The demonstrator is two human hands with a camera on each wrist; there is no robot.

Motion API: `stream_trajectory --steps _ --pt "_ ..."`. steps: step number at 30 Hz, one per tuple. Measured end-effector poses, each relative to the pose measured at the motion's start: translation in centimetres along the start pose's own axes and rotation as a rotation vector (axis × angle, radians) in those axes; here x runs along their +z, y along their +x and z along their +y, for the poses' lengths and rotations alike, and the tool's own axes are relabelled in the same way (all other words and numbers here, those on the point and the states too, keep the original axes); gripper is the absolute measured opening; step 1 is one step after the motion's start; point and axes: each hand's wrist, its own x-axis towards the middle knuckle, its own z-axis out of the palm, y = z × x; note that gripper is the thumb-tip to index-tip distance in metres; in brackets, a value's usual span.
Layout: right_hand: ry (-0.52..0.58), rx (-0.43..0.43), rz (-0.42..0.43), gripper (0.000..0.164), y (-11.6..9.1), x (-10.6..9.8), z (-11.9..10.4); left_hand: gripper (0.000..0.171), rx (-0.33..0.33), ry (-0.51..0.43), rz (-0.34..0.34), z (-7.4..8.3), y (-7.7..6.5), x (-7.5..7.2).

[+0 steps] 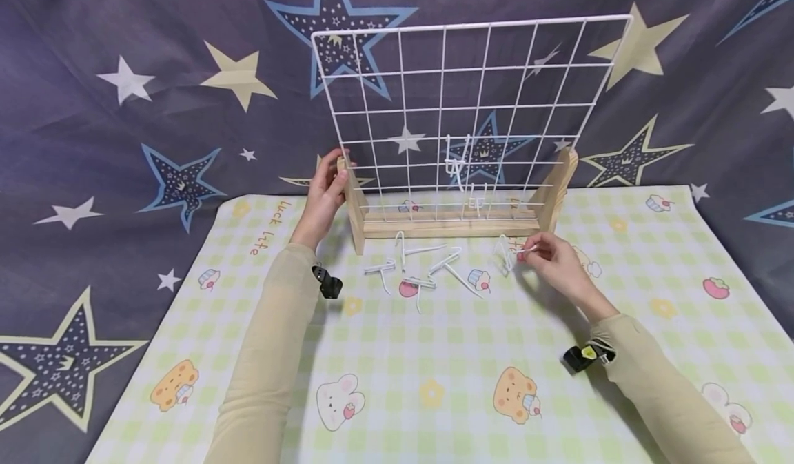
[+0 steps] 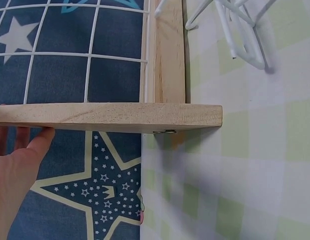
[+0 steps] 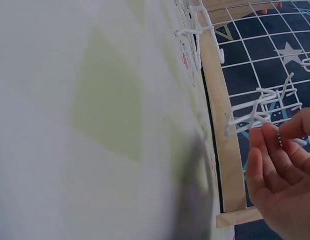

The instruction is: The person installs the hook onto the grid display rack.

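A white wire grid rack (image 1: 442,109) stands upright between wooden side panels joined by a wooden base bar (image 1: 449,228). At its left side panel (image 2: 109,116), my left hand (image 1: 325,192) holds the wood near the upper end, fingertips against the outer face. My right hand (image 1: 554,260) pinches a white wire hook (image 1: 507,256) by its prong, in front of the base's right end. The right wrist view shows this hook (image 3: 245,117) beyond the fingertips (image 3: 267,131). Two other hooks hang on the grid, a larger one (image 1: 455,162) and a small one (image 1: 477,202).
Several loose white hooks (image 1: 419,283) lie on the checked tablecloth (image 1: 397,354) in front of the rack. Behind the table hangs a dark curtain (image 1: 186,29) with stars. A black wrist camera (image 1: 327,283) sits at the left cuff, another (image 1: 583,358) at the right.
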Motion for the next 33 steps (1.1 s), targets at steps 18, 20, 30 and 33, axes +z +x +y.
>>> stream_trajectory --steps 18,20,30,33 --pt "0.095 -0.090 0.197 0.011 2.0 -0.3 -3.2 0.042 -0.006 0.001 0.014 0.0 0.1 0.0" --pt "0.117 -0.097 0.209 0.011 2.0 -0.4 -3.8 0.042 -0.006 -0.001 0.012 0.0 0.0 0.0" --pt "0.176 -0.141 0.245 0.012 2.3 -0.7 -6.5 0.041 0.001 -0.010 0.001 0.0 -0.1 0.0" --pt "0.191 -0.169 0.255 0.010 2.6 -0.9 -6.7 0.041 0.002 -0.009 0.001 0.0 0.0 0.0"
